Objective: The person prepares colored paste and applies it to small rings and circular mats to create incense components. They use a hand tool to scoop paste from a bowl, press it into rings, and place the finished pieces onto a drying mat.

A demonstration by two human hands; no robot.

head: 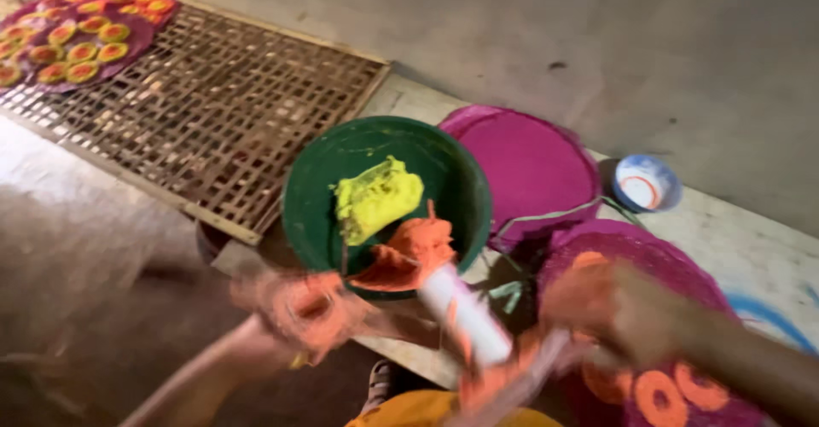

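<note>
The green bowl (386, 197) sits in the middle of the worktop (751, 248), and holds a yellow lump of dough (377, 197) with an orange lump (408, 252) just in front of it, at the near rim. The left hand (311, 307), smeared orange and blurred, hovers at the near-left edge of the bowl, loosely cupped; whether it grips anything I cannot tell. The right hand (610, 312), right of the bowl, appears closed on a white piping tube (465, 312) whose tip points back toward the orange dough, though motion blur hides the fingers. Under that hand lies a purple mat (674, 265) bearing orange rings (659, 397); a second, bare purple mat (529, 162) lies behind and to the right of the bowl, with a small white-and-blue bowl (646, 182) farther right. Left of the green bowl is a woven drying rack (213, 111) carrying a mat of finished yellow-and-orange rounds (77, 30).

To pipe well, it seems best to hold the tube steady and press evenly, keeping each ring apart from its neighbours.
</note>
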